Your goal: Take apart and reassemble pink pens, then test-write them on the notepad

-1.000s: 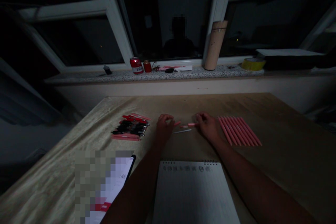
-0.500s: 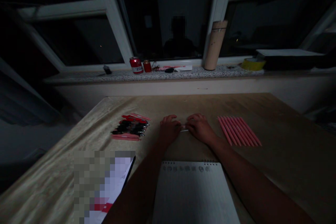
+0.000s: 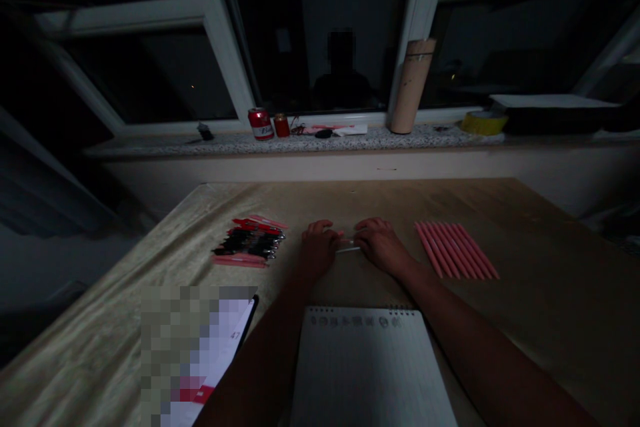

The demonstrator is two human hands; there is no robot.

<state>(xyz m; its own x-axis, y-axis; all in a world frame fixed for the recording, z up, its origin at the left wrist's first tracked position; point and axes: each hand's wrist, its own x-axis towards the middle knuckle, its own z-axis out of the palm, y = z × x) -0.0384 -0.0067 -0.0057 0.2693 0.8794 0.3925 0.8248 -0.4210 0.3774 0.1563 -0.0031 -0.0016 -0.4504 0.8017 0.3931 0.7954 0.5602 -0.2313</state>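
Note:
Close together near the table's middle, my two hands have their fingers bent inward. Between them shows a thin, pale, partly see-through pen-like piece (image 3: pixel 347 245); the dim light hides its exact kind. My right hand (image 3: pixel 383 245) pinches its right end between thumb and forefinger. My left hand (image 3: pixel 319 248) is closed at the piece's left end, with a small pinkish bit at its fingertips that I cannot make out. Left of it lies a pile of black, red and pink pens (image 3: pixel 250 242). To the right, several pink pens (image 3: pixel 455 250) lie in a neat, slanted row.
A spiral notebook (image 3: pixel 370 373) with marks along its top lies below my hands. Left of my forearm is a lit phone or tablet (image 3: pixel 233 327), partly blurred. The windowsill (image 3: pixel 220 147) bears red cans (image 3: pixel 261 124), a tall tan cylinder (image 3: pixel 413 87) and yellow tape (image 3: pixel 483 123).
My left hand has moved slightly left, so the gap between the hands is wider and more of the pale piece shows. The right hand has hardly moved.

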